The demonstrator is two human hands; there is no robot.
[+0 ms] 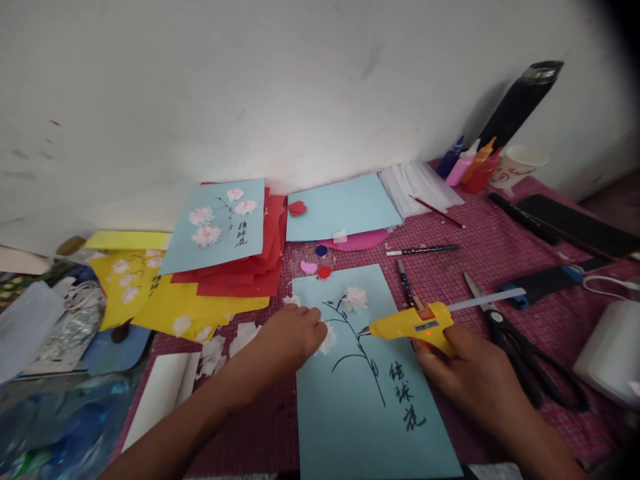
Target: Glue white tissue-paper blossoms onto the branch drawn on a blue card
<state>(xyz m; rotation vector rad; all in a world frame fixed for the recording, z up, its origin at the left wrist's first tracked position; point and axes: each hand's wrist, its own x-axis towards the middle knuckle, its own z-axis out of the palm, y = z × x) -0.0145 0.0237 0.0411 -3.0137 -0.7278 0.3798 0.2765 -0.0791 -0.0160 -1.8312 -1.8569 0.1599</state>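
- A bench (265, 427) spread with a red checked cloth (425, 235) stands against a pale wall (300, 87) marked with scuffs at left.
- The right hand (467, 367) has its grip closed around a yellow glue gun (413, 325), a glue stick (487, 300) jutting from its rear; the nozzle is at the drawn branch on a light blue sheet (365, 433), on the near middle of the bench.
- The left hand (295, 333) is over that sheet's left edge, beside a white paper flower (328, 339), grip curled closed; whether it pinches anything, I cannot tell.
- Far left, a blue card with pink-white flowers (215, 230) tops red paper (240, 283) and yellow sheets (185, 307).
- Far middle, another blue sheet (345, 207) lies beside white paper (417, 187).
- Far right, squeeze bottles (463, 165) stand by a paper cup (520, 165) and a black cylinder (520, 107) leaning toward the wall.
- To the right lie black-handled scissors (523, 347) and a white box-like object (610, 350).
- At the near left is crumpled blue transparent plastic (75, 427).
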